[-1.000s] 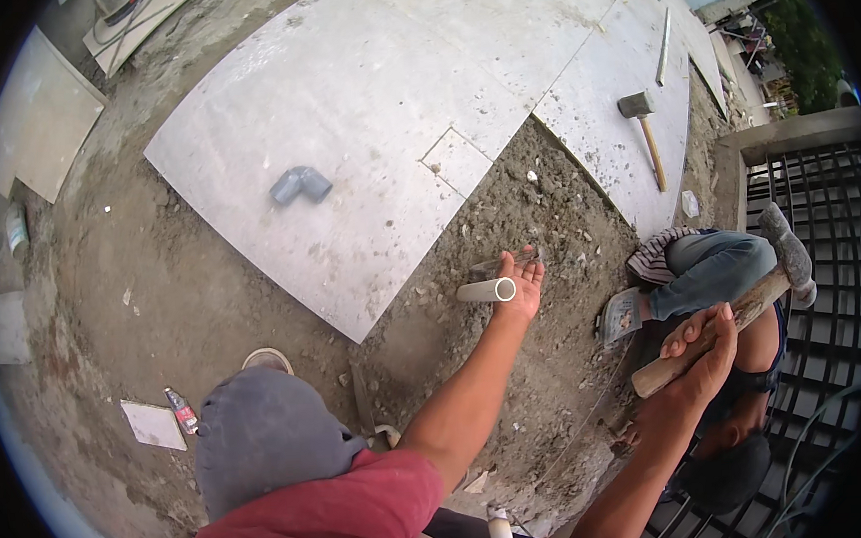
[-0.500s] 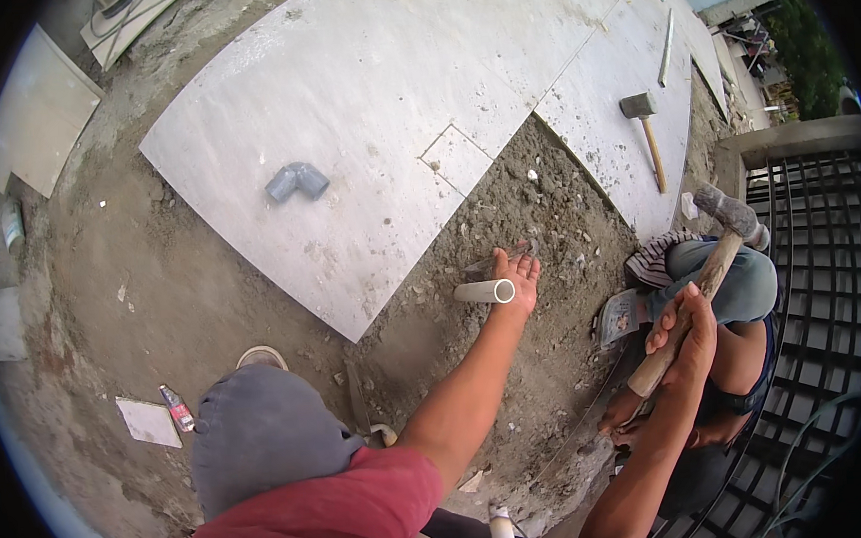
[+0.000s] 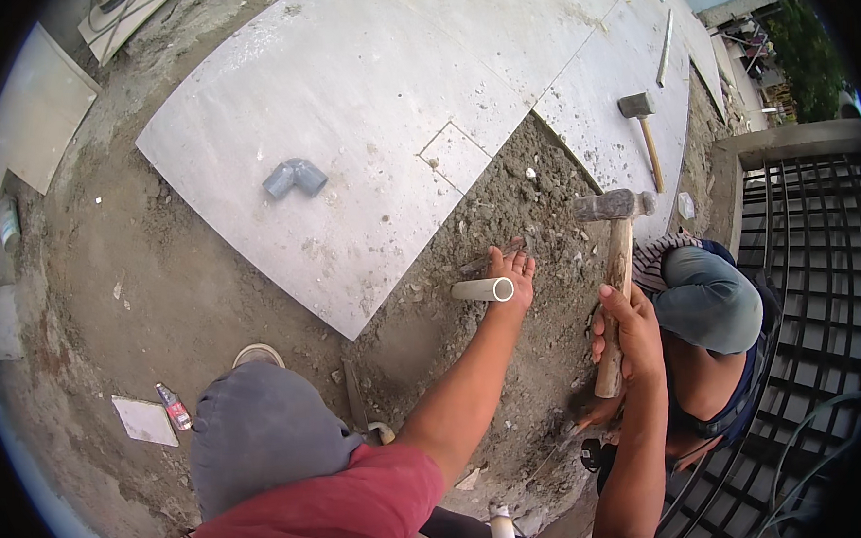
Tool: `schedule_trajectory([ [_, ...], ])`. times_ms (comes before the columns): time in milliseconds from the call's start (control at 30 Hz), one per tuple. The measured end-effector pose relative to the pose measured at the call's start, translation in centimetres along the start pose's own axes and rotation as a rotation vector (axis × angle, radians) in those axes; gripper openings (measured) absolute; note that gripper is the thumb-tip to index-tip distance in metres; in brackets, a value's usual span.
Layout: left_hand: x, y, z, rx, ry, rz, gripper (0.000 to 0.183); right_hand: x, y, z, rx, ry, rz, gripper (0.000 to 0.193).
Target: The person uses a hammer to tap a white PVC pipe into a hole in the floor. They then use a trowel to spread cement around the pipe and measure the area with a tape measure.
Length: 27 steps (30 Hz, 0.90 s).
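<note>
My right hand (image 3: 631,334) is closed round the wooden handle of a hammer (image 3: 619,249). Its metal head is up, raised over the dug soil. My left hand (image 3: 517,282) stretches forward with fingers spread, right beside the open end of a white plastic pipe (image 3: 482,290). The pipe sticks up from the soil, and the wrist passes close by its rim. By my left fingertips lies something thin and dark, too unclear to name. My left knee in grey trousers (image 3: 264,438) is bent at the lower left.
Large pale tiles (image 3: 364,107) surround the dug soil, bearing a grey pipe elbow (image 3: 294,179) and a rubber mallet (image 3: 645,131). A co-worker (image 3: 710,303) crouches at right beside a dark metal grille (image 3: 805,347). Another white pipe (image 3: 503,533) stands near me.
My right hand has swung left with the hammer, whose handle is now nearly upright in the picture. My left hand stays beside the pipe. The co-worker's arm and legs have shifted slightly.
</note>
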<state>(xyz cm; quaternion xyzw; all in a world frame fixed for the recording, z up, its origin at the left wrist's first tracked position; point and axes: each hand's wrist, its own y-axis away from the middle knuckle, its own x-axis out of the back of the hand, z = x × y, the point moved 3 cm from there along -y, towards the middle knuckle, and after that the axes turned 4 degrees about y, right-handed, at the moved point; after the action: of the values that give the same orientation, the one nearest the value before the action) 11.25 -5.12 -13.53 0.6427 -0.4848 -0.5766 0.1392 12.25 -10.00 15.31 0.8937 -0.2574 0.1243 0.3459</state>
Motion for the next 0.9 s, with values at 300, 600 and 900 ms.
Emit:
schedule_trajectory([
  [300, -0.7, 1.3, -0.6, 0.010, -0.011, 0.054, 0.069, 4.3, -3.2, -2.9, 0.528, -0.530, 0.679, 0.022],
  [600, -0.2, 1.0, -0.5, 0.047, 0.021, 0.070, 0.074, 3.2, -2.0, 1.5, -0.085, 0.013, 0.117, 0.029],
  [900, -0.4, 1.3, -0.8, 0.035, -0.031, 0.088, 0.070, 1.1, -5.8, 3.8, 0.341, -0.286, 0.477, 0.025],
])
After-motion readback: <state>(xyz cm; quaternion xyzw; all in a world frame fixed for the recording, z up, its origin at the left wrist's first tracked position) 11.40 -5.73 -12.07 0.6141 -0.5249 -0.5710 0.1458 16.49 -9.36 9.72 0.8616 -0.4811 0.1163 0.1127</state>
